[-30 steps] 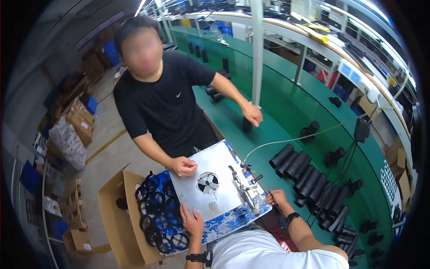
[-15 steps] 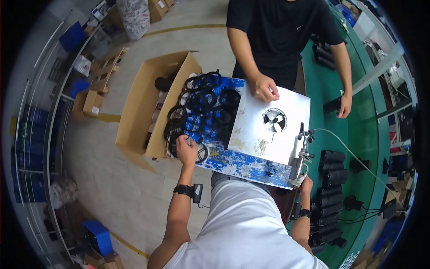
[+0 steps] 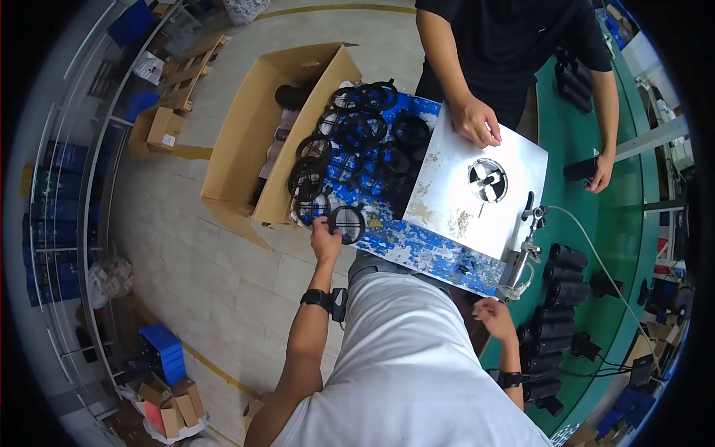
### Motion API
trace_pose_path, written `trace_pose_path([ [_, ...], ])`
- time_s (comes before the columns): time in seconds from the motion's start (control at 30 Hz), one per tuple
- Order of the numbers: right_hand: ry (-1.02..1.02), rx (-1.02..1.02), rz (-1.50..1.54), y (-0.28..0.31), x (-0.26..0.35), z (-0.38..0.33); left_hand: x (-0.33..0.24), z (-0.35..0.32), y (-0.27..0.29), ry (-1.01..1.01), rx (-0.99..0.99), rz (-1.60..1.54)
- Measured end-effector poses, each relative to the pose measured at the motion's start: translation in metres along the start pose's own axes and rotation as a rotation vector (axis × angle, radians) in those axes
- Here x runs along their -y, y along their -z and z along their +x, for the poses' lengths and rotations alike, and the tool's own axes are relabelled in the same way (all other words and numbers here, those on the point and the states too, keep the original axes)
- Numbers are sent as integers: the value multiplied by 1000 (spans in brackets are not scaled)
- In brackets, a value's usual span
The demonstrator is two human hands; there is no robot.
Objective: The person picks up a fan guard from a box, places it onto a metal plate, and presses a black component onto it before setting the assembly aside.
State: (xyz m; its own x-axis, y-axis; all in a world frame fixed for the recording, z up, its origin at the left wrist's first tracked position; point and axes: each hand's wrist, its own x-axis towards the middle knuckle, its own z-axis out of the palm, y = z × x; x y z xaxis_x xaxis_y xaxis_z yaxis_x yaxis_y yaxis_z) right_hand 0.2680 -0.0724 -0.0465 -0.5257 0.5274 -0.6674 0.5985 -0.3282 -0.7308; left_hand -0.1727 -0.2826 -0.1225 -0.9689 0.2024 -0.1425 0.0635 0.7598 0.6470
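A black ring-shaped fan guard [image 3: 347,223] — round rim with thin spokes across a see-through middle — is held up on edge, near the corner of the blue-mottled surface [image 3: 417,242]. Just behind it lies a heap of identical black rings [image 3: 357,138], overlapping one another flat and tilted, spread between the cardboard box [image 3: 246,141] and the metal plate [image 3: 454,201].

- Left hand [image 3: 325,237]: arm extended forward, wrist banded, fingers closed in a grip.
- Right hand [image 3: 493,313]: forearm bent, wrist banded, fingers loosely curled, held low near the torso.
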Motion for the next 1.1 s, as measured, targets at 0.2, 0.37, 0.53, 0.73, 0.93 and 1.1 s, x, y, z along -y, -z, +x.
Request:
trace_pose_path([
  [0.2, 471, 316, -536, -83, 173, -2, -62, -3, 49, -276, 191, -364],
  [0.37, 271, 146, 343, -123, 238, 62, -191, -14, 97, -963, 315, -24],
  [0.53, 329, 418, 222, -116, 274, 72, -260, -12, 90, -1310, 418, 13],
  [0.73, 449, 86, 810, -97, 273, 77, -274, -5, 51, -585, 820, -725],
  [0.93, 502, -94, 599, -73, 266, 80, -282, -10, 8, -526, 1165, -751],
  [1.1, 524, -118, 471, -64, 258, 86, -291, -3, -26, -496, 1230, -840],
])
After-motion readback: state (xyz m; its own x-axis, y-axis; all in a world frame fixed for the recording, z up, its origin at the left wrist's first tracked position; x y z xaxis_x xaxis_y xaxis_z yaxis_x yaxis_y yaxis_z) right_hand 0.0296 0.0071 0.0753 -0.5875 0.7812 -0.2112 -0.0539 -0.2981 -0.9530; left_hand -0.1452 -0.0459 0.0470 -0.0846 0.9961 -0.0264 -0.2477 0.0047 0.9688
